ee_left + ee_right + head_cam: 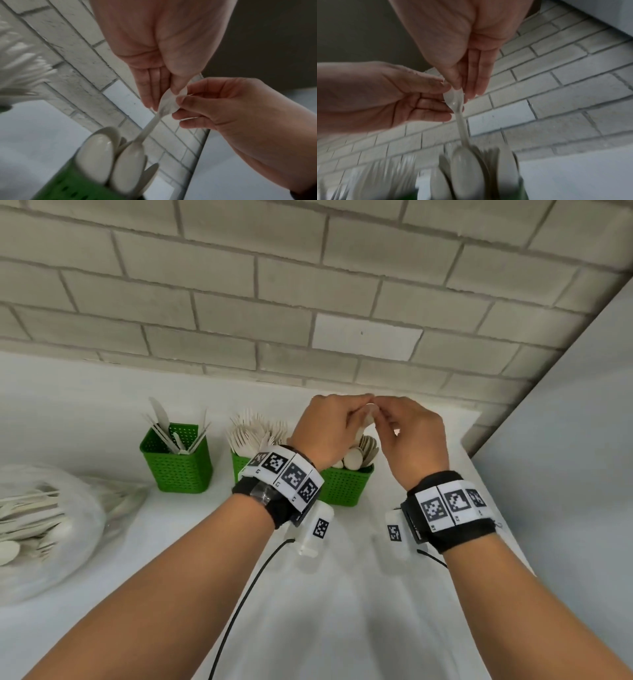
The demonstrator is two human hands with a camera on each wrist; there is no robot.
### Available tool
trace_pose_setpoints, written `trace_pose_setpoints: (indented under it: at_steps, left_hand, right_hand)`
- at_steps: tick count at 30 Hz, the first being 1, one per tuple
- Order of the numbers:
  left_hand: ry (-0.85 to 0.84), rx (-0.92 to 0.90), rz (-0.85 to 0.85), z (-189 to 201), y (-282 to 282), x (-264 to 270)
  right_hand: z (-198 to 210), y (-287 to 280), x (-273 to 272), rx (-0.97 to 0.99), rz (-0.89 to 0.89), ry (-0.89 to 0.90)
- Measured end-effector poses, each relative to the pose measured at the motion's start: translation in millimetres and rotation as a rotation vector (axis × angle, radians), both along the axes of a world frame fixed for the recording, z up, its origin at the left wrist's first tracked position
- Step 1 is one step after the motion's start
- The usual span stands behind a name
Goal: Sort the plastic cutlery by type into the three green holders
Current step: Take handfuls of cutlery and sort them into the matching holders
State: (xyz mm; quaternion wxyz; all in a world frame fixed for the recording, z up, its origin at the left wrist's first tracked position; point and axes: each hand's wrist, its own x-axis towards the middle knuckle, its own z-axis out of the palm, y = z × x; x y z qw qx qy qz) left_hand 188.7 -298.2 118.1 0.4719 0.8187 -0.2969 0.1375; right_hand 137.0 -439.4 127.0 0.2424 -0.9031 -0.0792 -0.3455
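Observation:
Three green holders stand in a row by the wall: the left holder (176, 470) has knives, the middle holder (239, 465) has forks, and the right holder (346, 487) has spoons (96, 155). My left hand (354, 410) and right hand (387, 412) meet above the right holder. Both pinch the bowl of one white spoon (169, 104), which hangs bowl up. Its handle (463, 132) points down among the spoons in that holder. My left wrist hides part of the fork holder.
A clear plastic bag (44, 542) with several loose pieces of white cutlery lies at the left on the white counter (342, 611). A brick wall (308, 302) runs behind the holders, and a pale panel (565, 440) closes off the right side.

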Motion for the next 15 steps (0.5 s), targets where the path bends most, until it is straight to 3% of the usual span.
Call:
trace_pose_setpoints:
  at_steps: [4, 6, 10, 12, 15]
  left_hand:
    - [0.054, 0.316, 0.064, -22.1, 5.5, 0.7]
    - [0.109, 0.327, 0.089, -18.0, 12.7, -6.7]
    - [0.222, 0.091, 0.150, 1.3, 61.2, -24.7]
    - [0.233, 0.009, 0.232, 7.8, 106.2, -35.8]
    - [0.205, 0.065, 0.450, 8.9, 193.8, -56.2]
  right_hand:
    - [-45.7, -2.5, 0.9, -0.305, -0.050, 0.221]
    - [-53.2, -2.0, 1.3, -0.357, -0.089, 0.286]
    - [-27.5, 22.9, -0.3, -0.187, -0.053, 0.233]
    - [-9.1, 50.0, -3.7, -0.056, 0.077, 0.202]
    - [3.0, 103.2, -10.1, 0.068, 0.360, 0.238]
